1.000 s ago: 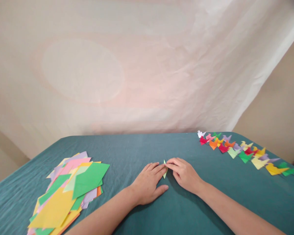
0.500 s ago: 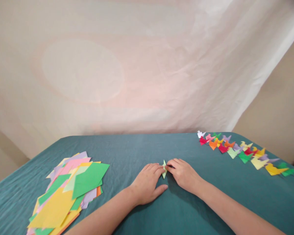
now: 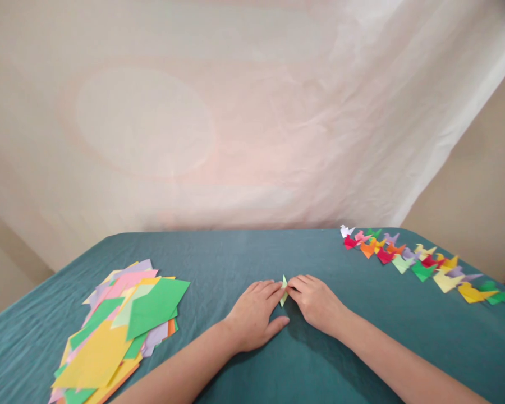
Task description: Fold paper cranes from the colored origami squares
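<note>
— Where is the work?

— The small pale-green folded paper piece (image 3: 283, 292) lies near the middle of the teal-clothed counter (image 3: 219, 255), somewhat toward the near edge. Both hands meet on it.

— How are the hands set?

— The left hand (image 3: 255, 314) lies flat, palm down, with the thumb splayed and the fingertips pressing the piece's left side. The right hand (image 3: 317, 303) comes in with knuckles raised and fingers curled, tips on the piece's right side. I cannot tell whether its thumb nips underneath. Both forearms angle in low from the near edge.

— What would make this crease come out well?

— I'd pin the piece with the left fingertips so it cannot slide, line up the edges, then run the right fingertips firmly along the fold. The cloth looks soft, so it likely needs hard pressure.

— Anything nearby?

— A loose pile of coloured paper squares (image 3: 122, 325) sits by the near left corner. A row of small folded paper figures in many colours (image 3: 421, 264) runs along the far right edge. Both are well apart from the hands.
</note>
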The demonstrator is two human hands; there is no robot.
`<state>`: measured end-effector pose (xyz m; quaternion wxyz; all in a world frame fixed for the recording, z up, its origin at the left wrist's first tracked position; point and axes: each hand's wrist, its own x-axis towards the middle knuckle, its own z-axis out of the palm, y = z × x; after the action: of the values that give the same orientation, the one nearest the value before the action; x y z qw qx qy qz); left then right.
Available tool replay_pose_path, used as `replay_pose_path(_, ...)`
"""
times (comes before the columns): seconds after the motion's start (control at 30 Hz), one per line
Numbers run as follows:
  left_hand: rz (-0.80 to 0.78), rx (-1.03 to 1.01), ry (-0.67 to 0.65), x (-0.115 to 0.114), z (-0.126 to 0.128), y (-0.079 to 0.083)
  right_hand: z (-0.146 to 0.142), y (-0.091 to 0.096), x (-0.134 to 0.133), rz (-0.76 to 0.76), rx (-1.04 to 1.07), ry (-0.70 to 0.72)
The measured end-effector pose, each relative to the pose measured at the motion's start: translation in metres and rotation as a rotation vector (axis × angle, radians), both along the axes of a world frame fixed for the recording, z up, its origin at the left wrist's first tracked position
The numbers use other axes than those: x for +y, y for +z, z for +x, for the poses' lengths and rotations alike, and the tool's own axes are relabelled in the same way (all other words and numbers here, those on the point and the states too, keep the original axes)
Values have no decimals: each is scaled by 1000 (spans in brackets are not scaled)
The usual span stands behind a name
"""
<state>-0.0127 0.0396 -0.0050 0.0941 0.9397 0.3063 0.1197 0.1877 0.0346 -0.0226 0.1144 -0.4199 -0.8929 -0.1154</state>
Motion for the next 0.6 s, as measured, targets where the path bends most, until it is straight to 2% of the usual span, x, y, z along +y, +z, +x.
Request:
replay_pose_path(0.27, 5, 4, -7, 0, -1, 1, 4, -7, 1, -21, 251, -81)
replay_pose_path(0.6, 12, -13, -13, 0, 0, 2, -5, -5, 4, -30, 94, -122)
